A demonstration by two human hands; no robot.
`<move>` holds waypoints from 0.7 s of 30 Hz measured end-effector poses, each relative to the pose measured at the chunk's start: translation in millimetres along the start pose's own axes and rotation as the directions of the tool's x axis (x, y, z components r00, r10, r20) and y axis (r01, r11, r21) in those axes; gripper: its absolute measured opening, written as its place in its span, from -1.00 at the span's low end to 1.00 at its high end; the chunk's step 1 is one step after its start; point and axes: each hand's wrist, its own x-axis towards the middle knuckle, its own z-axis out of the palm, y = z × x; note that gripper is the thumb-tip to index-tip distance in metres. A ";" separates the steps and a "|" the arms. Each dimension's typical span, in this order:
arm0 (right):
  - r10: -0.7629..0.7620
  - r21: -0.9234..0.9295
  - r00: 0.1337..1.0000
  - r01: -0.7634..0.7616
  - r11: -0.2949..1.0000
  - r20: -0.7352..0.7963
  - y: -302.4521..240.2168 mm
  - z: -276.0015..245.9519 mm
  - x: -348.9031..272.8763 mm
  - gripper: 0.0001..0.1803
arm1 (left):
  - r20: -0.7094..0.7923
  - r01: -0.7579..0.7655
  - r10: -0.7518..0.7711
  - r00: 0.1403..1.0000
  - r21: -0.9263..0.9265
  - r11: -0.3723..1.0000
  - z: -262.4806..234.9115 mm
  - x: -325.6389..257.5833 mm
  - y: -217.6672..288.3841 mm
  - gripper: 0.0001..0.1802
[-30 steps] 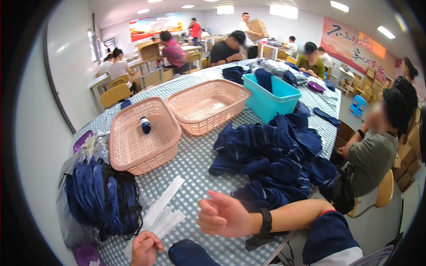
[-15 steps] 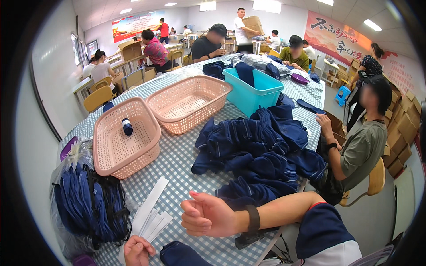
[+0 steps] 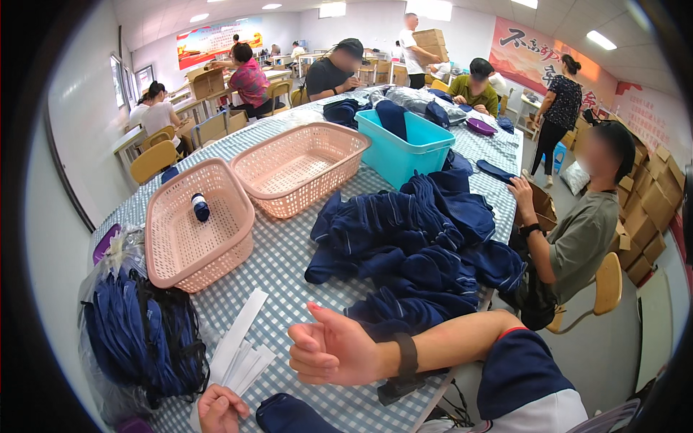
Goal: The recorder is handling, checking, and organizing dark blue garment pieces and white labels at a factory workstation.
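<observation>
Right hand (image 3: 332, 351) hangs above the near table edge, forearm coming in from the right, fingers loosely curled, thumb up, holding nothing. Left hand (image 3: 219, 409) low at near edge, closed round the end of white paper strips (image 3: 240, 345), w/ a dark blue cloth item (image 3: 289, 415) just beside it. Bagged blue bundles (image 3: 133, 339) at near left. Two pink baskets (image 3: 196, 227) farther back, teal bin (image 3: 404, 148) beyond. Red banner (image 3: 538, 54) on far right wall.

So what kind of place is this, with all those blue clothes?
Probably a workshop where clothes get sorted or packed. A big heap of navy garments lies on the checked table, beside pink baskets and a teal bin. Other people sit working at more tables, with cardboard boxes stacked by the wall.
</observation>
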 end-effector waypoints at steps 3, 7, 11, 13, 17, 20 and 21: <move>-0.002 0.001 1.000 0.002 1.000 -0.002 -0.3 0.7 0.5 -0.34 | 0.006 -0.012 0.012 1.000 0.001 1.000 1.8 -0.1 1.1 -0.82; 0.005 0.011 1.000 -0.005 1.000 -0.007 -0.2 0.8 0.2 -0.33 | 0.006 -0.012 0.012 1.000 0.004 1.000 2.3 -1.0 2.9 -0.82; 0.003 0.012 1.000 -0.002 1.000 -0.007 -0.7 1.1 -0.1 -0.34 | -0.004 -0.013 0.013 1.000 -0.005 1.000 3.7 -0.4 3.1 -0.82; 0.001 0.015 1.000 -0.001 1.000 0.002 -0.4 0.5 0.4 -0.34 | -0.010 -0.021 0.021 1.000 -0.010 1.000 6.5 1.2 3.2 -0.82; -0.006 0.018 1.000 0.006 1.000 0.013 0.4 0.1 0.7 -0.35 | 0.013 -0.030 0.030 0.999 0.013 0.999 -1.3 1.0 -0.8 -0.82; -0.012 0.010 1.000 0.011 1.000 0.024 0.3 -0.4 1.1 -0.34 | 0.000 -0.026 0.026 1.000 0.004 1.000 0.8 0.9 0.3 -0.83; -0.017 0.013 0.999 0.017 1.000 0.032 0.3 -0.9 0.7 -0.34 | -0.006 -0.021 0.021 1.000 -0.004 1.000 1.8 1.0 0.3 -0.83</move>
